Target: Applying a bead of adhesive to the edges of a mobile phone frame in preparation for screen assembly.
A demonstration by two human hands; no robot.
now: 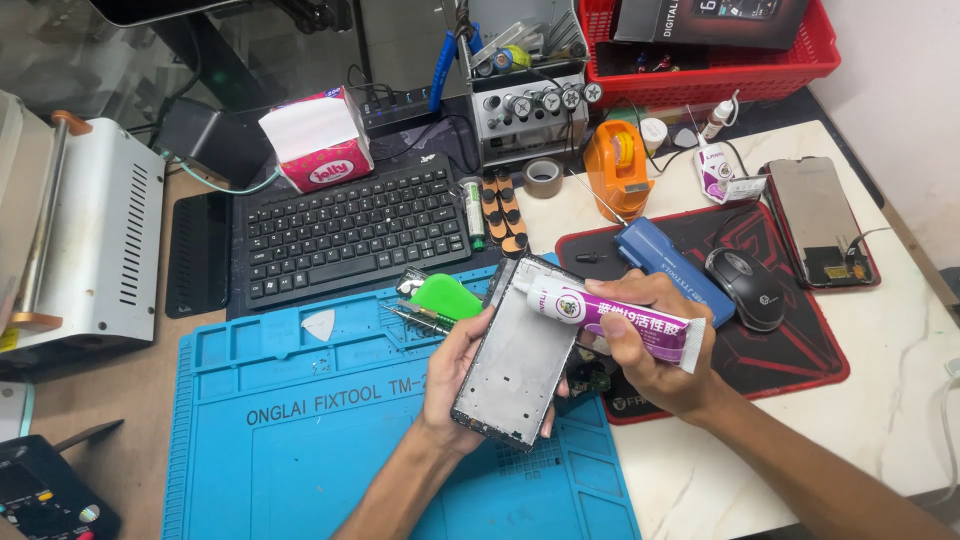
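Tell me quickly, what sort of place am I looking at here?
Most likely a phone repair bench: a blue repair mat, a bare phone frame in the left hand, a glue tube in the right hand.

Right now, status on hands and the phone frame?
Left hand grips phone frame over blue mat. Right hand holds glue tube, nozzle at frame's top edge. Green pry tool lies alongside, clear.

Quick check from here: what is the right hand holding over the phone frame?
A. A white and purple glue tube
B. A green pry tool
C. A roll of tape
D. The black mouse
A: the right hand grips a white and purple glue tube with its nozzle at the top edge of the phone frame, which the left hand holds.
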